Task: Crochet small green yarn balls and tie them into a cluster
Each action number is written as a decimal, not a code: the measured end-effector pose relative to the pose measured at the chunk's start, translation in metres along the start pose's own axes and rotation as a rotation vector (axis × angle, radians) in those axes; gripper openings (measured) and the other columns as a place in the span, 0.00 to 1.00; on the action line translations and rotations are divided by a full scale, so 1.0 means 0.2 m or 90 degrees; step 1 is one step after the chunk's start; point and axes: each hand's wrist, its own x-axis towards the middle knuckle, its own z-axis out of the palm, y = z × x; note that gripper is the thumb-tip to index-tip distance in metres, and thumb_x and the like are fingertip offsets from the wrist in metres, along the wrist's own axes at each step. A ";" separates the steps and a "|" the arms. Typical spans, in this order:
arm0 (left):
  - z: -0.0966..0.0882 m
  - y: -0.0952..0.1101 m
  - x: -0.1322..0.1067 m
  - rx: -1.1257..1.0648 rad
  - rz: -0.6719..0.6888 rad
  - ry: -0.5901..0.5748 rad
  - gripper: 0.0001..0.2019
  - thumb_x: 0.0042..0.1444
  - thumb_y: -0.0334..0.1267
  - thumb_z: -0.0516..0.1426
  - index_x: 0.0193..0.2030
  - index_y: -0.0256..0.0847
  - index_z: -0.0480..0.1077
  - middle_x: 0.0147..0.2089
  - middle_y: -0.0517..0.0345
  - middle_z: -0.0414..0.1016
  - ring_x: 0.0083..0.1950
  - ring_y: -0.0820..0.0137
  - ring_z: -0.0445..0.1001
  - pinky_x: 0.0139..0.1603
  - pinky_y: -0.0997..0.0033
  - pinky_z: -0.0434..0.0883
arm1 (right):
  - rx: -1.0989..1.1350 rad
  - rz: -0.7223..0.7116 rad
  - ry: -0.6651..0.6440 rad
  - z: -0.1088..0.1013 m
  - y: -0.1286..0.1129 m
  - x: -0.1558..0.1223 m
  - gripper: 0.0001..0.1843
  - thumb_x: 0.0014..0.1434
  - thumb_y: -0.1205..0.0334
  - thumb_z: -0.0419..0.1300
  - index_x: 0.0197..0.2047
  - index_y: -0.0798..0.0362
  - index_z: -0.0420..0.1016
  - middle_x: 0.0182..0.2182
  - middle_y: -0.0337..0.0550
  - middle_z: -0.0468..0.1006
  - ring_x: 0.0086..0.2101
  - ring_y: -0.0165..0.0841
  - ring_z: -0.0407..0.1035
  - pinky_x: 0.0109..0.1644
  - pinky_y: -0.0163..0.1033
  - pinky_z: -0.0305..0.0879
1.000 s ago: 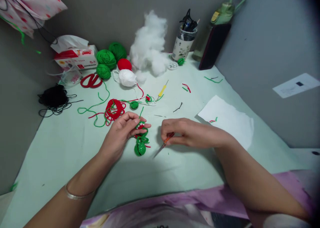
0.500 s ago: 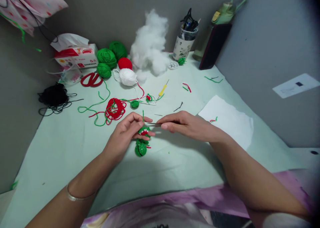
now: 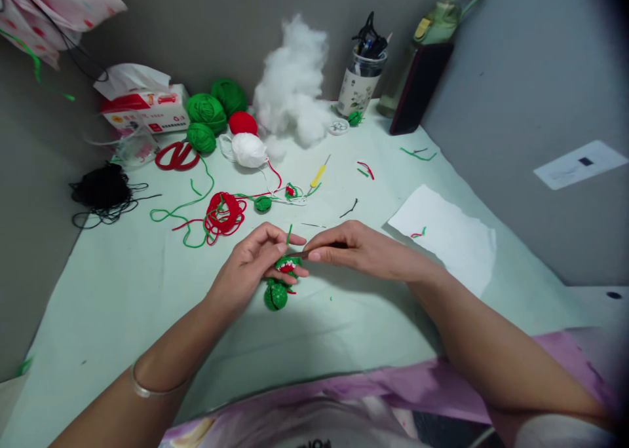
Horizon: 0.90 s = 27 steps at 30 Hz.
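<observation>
My left hand (image 3: 255, 259) pinches a small green and red crocheted piece (image 3: 286, 264) over the pale green table (image 3: 122, 291). A green crocheted ball (image 3: 275, 296) hangs just below it, resting on the table. My right hand (image 3: 351, 246) is closed round a thin crochet hook (image 3: 301, 255) whose metal tip points left into the piece. The two hands nearly touch at the fingertips.
Behind the hands lie a red yarn tangle (image 3: 223, 213), green yarn balls (image 3: 206, 111), a white ball (image 3: 249, 150), red scissors (image 3: 175, 156), stuffing (image 3: 295, 84), a yellow-handled hook (image 3: 319, 173). A tissue box (image 3: 145, 107) and black yarn (image 3: 101, 189) sit left; white paper (image 3: 445, 232) right.
My right hand swung the hook from pointing down at the table up to the crocheted piece. My left hand shifted slightly right with the piece.
</observation>
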 end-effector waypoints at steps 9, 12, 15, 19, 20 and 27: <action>0.00 0.00 -0.01 -0.003 -0.002 -0.001 0.08 0.64 0.41 0.59 0.38 0.40 0.65 0.56 0.52 0.78 0.36 0.64 0.85 0.32 0.67 0.83 | -0.009 0.007 0.015 0.01 -0.02 0.00 0.20 0.66 0.48 0.58 0.40 0.54 0.84 0.24 0.34 0.62 0.26 0.26 0.50 0.29 0.35 0.47; 0.00 0.01 -0.01 -0.009 -0.003 0.001 0.08 0.64 0.40 0.59 0.38 0.40 0.65 0.57 0.52 0.78 0.36 0.65 0.85 0.32 0.70 0.82 | -0.010 0.011 0.022 0.01 -0.02 0.00 0.20 0.67 0.48 0.58 0.40 0.55 0.84 0.23 0.34 0.61 0.26 0.26 0.49 0.29 0.35 0.46; -0.01 0.01 -0.01 -0.013 -0.003 0.014 0.08 0.64 0.39 0.59 0.38 0.40 0.65 0.56 0.53 0.78 0.35 0.67 0.85 0.32 0.71 0.82 | 0.003 0.010 0.025 -0.01 -0.01 -0.01 0.20 0.66 0.47 0.58 0.42 0.55 0.83 0.24 0.34 0.64 0.26 0.26 0.51 0.29 0.34 0.47; -0.02 0.04 0.01 -0.035 0.009 0.075 0.07 0.64 0.37 0.58 0.37 0.40 0.64 0.51 0.55 0.80 0.33 0.69 0.84 0.31 0.74 0.81 | 0.015 0.009 0.010 -0.07 0.01 -0.02 0.22 0.65 0.44 0.60 0.47 0.54 0.82 0.29 0.36 0.70 0.29 0.27 0.57 0.31 0.34 0.52; -0.02 0.04 0.01 -0.046 0.011 0.090 0.07 0.64 0.36 0.58 0.36 0.40 0.64 0.49 0.55 0.80 0.32 0.69 0.84 0.30 0.74 0.80 | 0.007 0.013 -0.007 -0.09 0.02 -0.03 0.23 0.65 0.43 0.60 0.47 0.54 0.82 0.30 0.37 0.72 0.29 0.27 0.58 0.31 0.34 0.53; -0.05 0.06 0.02 -0.154 -0.013 0.099 0.04 0.64 0.32 0.57 0.37 0.38 0.67 0.47 0.53 0.81 0.30 0.72 0.82 0.27 0.79 0.79 | -0.031 -0.027 0.037 0.01 0.04 0.00 0.22 0.64 0.51 0.64 0.57 0.51 0.78 0.45 0.46 0.81 0.42 0.35 0.73 0.47 0.38 0.68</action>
